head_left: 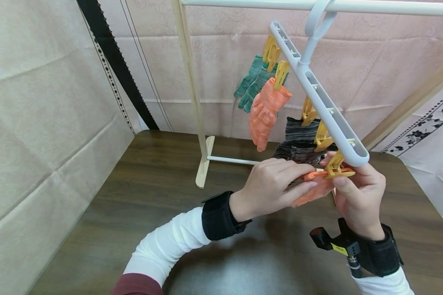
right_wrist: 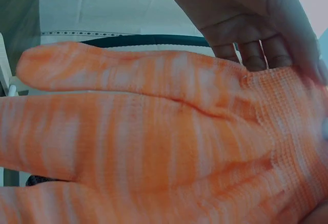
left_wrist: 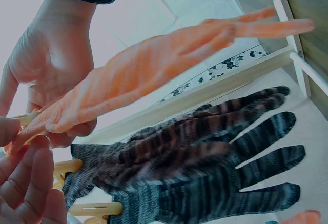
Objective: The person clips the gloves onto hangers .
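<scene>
An orange-and-white knit glove (head_left: pixel 313 192) hangs below the near end of a light blue clip hanger (head_left: pixel 330 106). My left hand (head_left: pixel 277 184) pinches the glove's cuff from the left, its fingertips close to a yellow clip (head_left: pixel 336 166). From the right, my right hand (head_left: pixel 358 196) holds that clip between thumb and fingers, at the cuff. The clip sits over the cuff's edge. In the left wrist view, the orange glove (left_wrist: pixel 154 70) stretches away from both hands. Its palm and fingers (right_wrist: pixel 154 137) fill much of the right wrist view.
Dark striped gloves (head_left: pixel 302 137) hang from yellow clips just beyond my hands. Farther along the hanger are another orange glove (head_left: pixel 267 114) and green gloves (head_left: pixel 256 82). The hanger hooks over a white rail (head_left: pixel 243 4) on a wooden-legged stand (head_left: pixel 190 73), on a brown table (head_left: pixel 140 205).
</scene>
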`<state>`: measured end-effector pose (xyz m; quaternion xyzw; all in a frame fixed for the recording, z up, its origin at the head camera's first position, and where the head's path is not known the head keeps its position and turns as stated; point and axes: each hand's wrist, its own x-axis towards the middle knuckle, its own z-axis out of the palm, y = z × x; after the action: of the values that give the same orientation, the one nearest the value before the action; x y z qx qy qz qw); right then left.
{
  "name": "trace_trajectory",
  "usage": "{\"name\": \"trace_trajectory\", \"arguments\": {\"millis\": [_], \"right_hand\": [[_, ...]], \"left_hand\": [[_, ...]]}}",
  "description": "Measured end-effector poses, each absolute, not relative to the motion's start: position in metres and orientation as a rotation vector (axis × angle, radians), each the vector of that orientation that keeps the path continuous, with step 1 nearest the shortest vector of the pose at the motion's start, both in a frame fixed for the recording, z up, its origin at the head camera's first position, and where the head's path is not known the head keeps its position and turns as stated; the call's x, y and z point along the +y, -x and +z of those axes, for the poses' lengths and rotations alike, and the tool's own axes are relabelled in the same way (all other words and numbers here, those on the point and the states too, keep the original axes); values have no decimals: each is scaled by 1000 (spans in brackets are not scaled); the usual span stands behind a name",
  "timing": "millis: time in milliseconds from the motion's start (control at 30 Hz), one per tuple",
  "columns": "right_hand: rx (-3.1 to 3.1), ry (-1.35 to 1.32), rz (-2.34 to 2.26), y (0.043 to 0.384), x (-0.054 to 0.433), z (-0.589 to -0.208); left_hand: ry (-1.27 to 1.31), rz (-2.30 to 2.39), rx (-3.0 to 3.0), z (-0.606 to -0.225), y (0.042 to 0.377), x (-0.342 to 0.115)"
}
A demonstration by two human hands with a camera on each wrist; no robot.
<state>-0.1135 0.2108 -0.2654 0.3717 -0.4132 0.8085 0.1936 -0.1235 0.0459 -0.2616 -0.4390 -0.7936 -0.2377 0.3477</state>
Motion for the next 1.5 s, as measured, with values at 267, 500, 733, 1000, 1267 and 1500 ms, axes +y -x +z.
{"name": "trace_trajectory", "arguments": {"millis": [267,500,733,1000,1267,1500], "right_hand": [[-1134,-945,2250,115,224,-275],[-1077,-873,2282,118,241,-287],[-1052,-739,2256,121,255,-295],[-999,-631,2261,129,270,-301],[-994,-505,2254,136,281,-302],[-1108,-378,2031,136,285,-304]], "left_hand": [[1116,-675,-2050,-278,132,35],[1028,-756,-2083,-295,143,20],[894,-882,-2147,-307,159,2],[775,-925,-2175,-320,176,-16],[691,-960,-2199,-327,185,-31],[569,-950,-2102,-329,190,-47]]}}
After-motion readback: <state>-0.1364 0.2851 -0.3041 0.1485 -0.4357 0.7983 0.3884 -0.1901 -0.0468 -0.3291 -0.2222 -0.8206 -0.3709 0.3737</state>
